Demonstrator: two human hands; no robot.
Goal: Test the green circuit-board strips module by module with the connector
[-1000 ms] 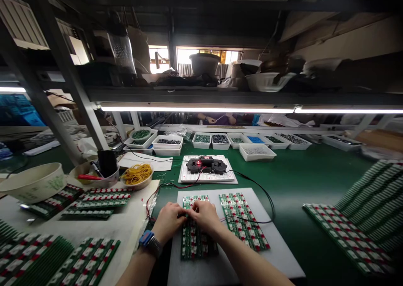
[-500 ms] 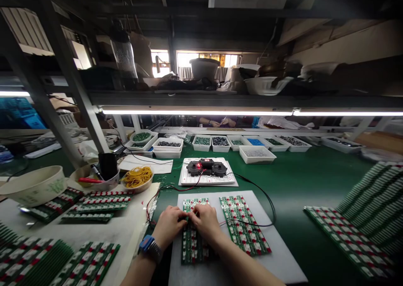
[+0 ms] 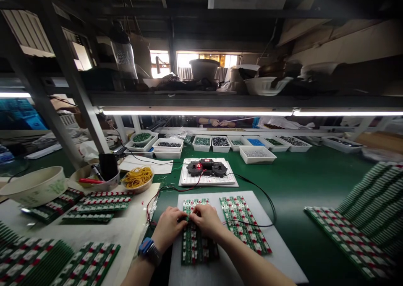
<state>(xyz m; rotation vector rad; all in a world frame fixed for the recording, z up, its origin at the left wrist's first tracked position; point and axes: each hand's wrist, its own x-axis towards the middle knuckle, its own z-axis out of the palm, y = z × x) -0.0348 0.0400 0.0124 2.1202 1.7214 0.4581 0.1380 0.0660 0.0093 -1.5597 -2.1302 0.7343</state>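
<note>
On a white board [image 3: 270,256] lie two panels of small circuit boards with white and red parts: the left circuit board panel [image 3: 191,248], partly under my hands, and the right circuit board panel [image 3: 244,225]. My left hand [image 3: 171,225] is closed in a pinch over the upper left panel; a dark red wire lead [image 3: 150,202] runs into it. Fingers bent and pinched, my right hand [image 3: 206,219] rests just beside it, with a black wire lead [image 3: 273,212] running to it. The lead tips are hidden by my fingers. Both leads come from a black device with red lit digits [image 3: 206,167].
White trays of small components [image 3: 220,143] line the back. At left stand a bowl of yellow rubber bands [image 3: 137,178], a pen holder [image 3: 108,166] and a large bowl [image 3: 34,185]. More panels [image 3: 346,235] lean at right. A co-worker's hands [image 3: 217,122] show beyond.
My right hand has shifted slightly and its fingers are bent a little differently; my left hand stays nearly still. The co-worker's hands now hold a long thin strip.
</note>
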